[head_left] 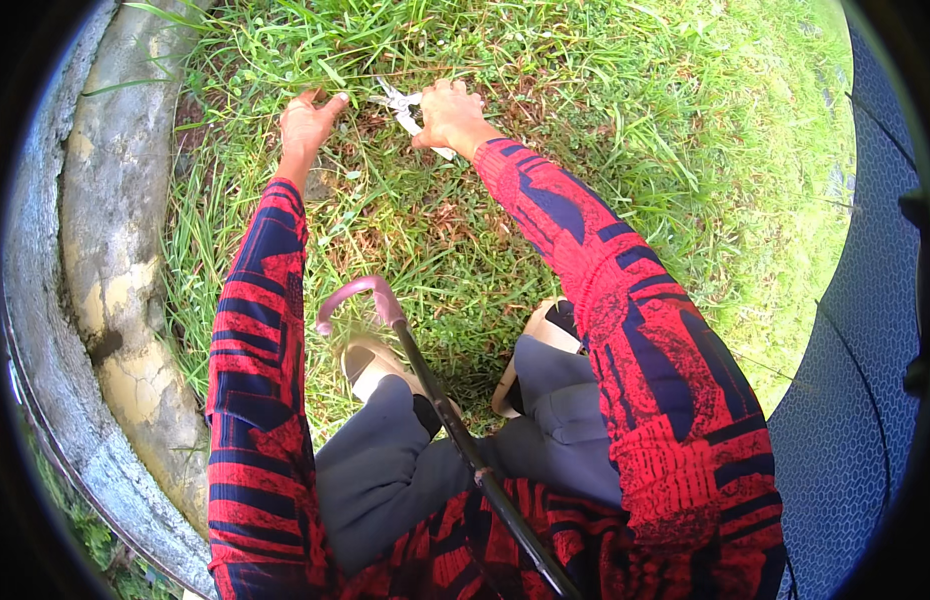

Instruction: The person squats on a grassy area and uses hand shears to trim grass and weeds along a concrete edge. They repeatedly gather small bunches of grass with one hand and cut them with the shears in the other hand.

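Note:
My right hand (452, 115) is wrapped round a pair of pruning shears (407, 121) with pale handles. Their metal blades point up and left toward the grass, and the two tips stand apart. To the left, my left hand (303, 130) is low in the long grass (275, 65) with its fingers curled and its thumb pointing right. What those fingers hold, if anything, is hidden. A gap of grass lies between the shears' blades and my left hand.
An umbrella's dark shaft (463, 430) with a pink hooked handle (380, 290) slants between my knees. Its blue patterned canopy (845, 340) spreads at the right. A weathered concrete kerb (120, 200) curves along the left. My shoes (370, 365) rest on the grass.

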{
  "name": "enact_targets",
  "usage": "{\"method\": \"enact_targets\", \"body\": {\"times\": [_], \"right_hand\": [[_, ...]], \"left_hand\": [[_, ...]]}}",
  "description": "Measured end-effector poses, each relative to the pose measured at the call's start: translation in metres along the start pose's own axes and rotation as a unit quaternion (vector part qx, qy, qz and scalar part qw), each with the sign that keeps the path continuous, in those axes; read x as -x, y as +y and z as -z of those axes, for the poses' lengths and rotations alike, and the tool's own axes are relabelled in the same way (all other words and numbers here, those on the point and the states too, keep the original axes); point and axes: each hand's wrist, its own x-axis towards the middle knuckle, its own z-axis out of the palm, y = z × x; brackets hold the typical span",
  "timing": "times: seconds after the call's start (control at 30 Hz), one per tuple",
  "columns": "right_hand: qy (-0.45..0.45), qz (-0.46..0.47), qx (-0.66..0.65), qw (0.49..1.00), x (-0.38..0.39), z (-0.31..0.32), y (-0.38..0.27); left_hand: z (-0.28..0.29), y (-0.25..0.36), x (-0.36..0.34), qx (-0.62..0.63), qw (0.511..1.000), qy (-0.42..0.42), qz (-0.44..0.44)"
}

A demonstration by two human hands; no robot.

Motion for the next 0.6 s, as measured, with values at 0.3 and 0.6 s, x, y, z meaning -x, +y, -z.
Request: {"method": "enact_targets", "body": {"times": [0.3,0.6], "right_hand": [[0.037,-0.026,-0.001,0.999,-0.027,-0.009,-0.033],[0.044,0.058,-0.007,0.997,-0.026,-0.013,-0.022]], "left_hand": [[-0.010,-0.013,-0.030,0.080,0.994,0.060,0.033],[0.001,-0.005,-0.027,0.044,0.995,0.088,0.028]]}}
